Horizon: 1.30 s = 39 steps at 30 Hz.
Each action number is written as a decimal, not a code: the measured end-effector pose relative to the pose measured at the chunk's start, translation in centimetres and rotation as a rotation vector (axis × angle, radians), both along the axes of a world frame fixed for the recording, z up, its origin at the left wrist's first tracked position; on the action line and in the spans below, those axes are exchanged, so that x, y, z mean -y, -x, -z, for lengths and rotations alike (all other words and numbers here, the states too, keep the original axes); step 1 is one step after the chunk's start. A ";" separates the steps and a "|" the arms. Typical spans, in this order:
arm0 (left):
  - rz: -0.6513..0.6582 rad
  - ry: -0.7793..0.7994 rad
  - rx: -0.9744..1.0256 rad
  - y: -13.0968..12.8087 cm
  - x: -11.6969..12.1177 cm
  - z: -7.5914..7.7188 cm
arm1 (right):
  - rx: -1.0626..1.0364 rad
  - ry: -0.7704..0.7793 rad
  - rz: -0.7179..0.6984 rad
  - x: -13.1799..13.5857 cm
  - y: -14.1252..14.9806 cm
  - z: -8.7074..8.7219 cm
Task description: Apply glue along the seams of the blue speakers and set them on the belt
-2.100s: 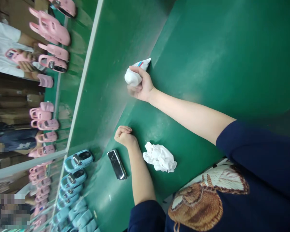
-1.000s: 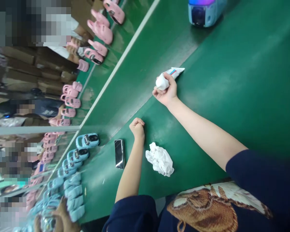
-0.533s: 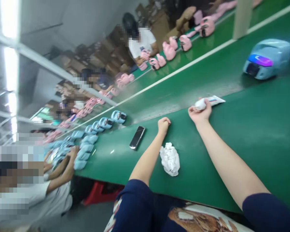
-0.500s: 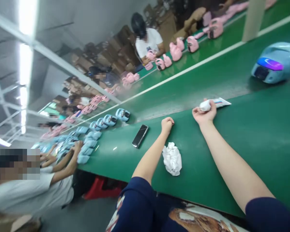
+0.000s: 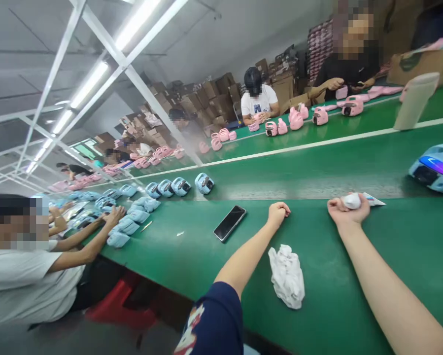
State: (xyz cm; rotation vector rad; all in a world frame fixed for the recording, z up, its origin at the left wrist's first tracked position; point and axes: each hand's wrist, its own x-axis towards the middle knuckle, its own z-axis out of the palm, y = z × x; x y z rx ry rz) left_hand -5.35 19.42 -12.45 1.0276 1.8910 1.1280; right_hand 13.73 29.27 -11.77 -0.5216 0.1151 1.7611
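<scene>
My right hand [image 5: 349, 212] rests palm up on the green table with its fingers curled around a white squeeze tube [image 5: 372, 199]. A rounded white part of the tube shows above the palm, and its flat end with coloured stripes points right. My left hand [image 5: 279, 214] is closed in a fist on the table; whatever it may hold is hidden. Beside my left forearm lies a crumpled white cloth or tissue [image 5: 287, 277]. A black phone [image 5: 230, 223] lies to the left of my left hand.
A blue handled device with a lit purple strip [image 5: 435, 167] stands at far right. Several blue devices [image 5: 180, 186] line up at left, near a co-worker's arms [image 5: 91, 241]. Across the belt [image 5: 310, 185], people handle pink devices [image 5: 295, 118]. A translucent cup [image 5: 415, 101] stands at back right.
The view has swung, so the table and both hands appear lower and further right. My right hand keeps its hold on the tube; my left hand stays closed.
</scene>
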 end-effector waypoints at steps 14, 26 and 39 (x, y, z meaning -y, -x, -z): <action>0.161 -0.093 0.030 1.6 -1.0 2.5 | 0.180 -0.043 0.046 0.5 1.1 1.4; 0.441 -0.143 -0.124 3.9 -1.2 1.6 | 0.232 -0.246 0.118 0.2 2.4 2.1; 0.459 -0.128 -0.194 4.2 -3.0 2.5 | 0.250 -0.208 0.141 -2.0 3.1 3.1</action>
